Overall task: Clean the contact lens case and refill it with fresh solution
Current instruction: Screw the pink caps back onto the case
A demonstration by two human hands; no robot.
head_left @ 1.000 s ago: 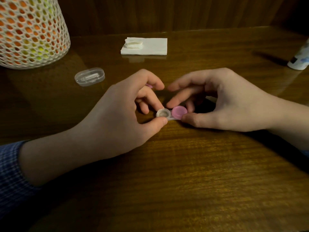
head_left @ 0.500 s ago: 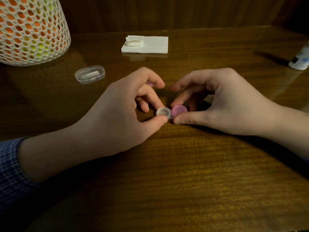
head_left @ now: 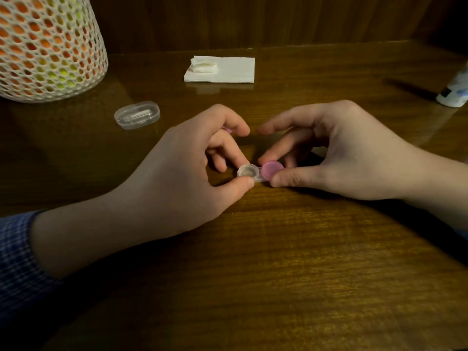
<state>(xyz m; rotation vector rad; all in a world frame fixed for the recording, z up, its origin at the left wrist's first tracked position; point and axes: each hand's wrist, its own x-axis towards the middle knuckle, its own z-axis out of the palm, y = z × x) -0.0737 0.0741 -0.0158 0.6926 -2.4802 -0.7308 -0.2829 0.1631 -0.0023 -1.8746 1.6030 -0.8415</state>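
The contact lens case (head_left: 257, 174) lies on the wooden table between my hands. Its left well (head_left: 247, 171) is uncovered and clear. A pink cap (head_left: 272, 168) sits on its right well. My left hand (head_left: 192, 173) pinches the left well between thumb and middle finger. A small pink thing (head_left: 227, 129), perhaps the other cap, peeks out under its index finger. My right hand (head_left: 336, 153) pinches the pink cap between thumb and a finger. The solution bottle (head_left: 455, 89), white, stands at the far right edge, partly cut off.
A folded white tissue (head_left: 228, 70) with a crumpled wad (head_left: 203, 65) on it lies at the back centre. A small clear plastic box (head_left: 137, 115) sits to the left. A white mesh lamp (head_left: 45, 46) glows at the back left. A wooden wall closes the back.
My right thumb slid left along the case and now presses the pink cap from the front. The left hand has barely moved.
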